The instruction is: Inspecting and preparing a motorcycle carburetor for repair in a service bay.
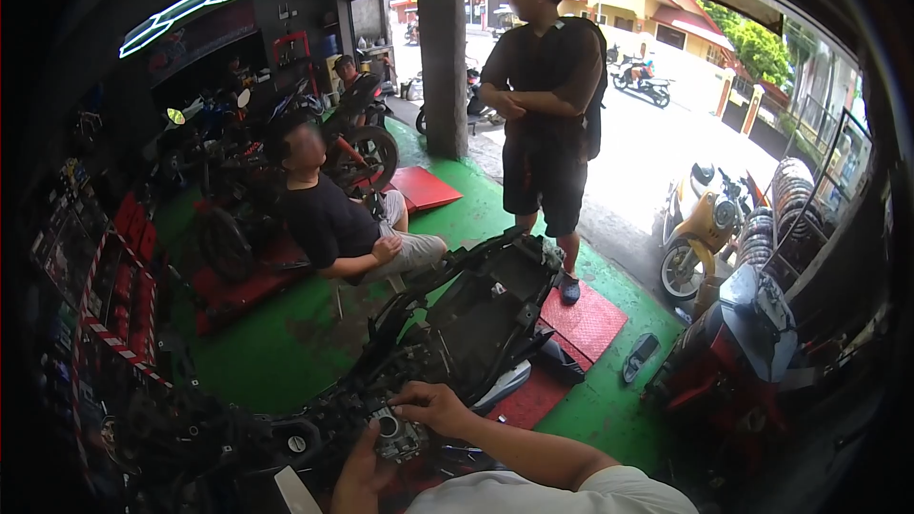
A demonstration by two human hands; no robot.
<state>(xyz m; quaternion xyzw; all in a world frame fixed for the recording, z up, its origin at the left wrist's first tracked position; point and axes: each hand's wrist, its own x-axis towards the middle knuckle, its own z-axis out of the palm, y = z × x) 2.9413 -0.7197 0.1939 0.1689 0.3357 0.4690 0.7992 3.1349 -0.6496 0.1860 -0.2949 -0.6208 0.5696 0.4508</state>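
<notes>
One stripped motorcycle (pixel 481 300) fills the lower centre, and three people are beyond it: one standing person (pixel 547 86) upper centre, one seated person (pixel 328 214) left of centre, one farther-back person (pixel 354 86) upper left. One yellow scooter (pixel 709 219), right side! Now your two hands, bottom centre: right hand (pixel 433 408) reaching in from lower right, fingers curled at the part's top edge, pinching or merely touching, can't tell; left hand (pixel 360 464) upright, gripping its left side. One metal part (pixel 392 433), right between them!
</notes>
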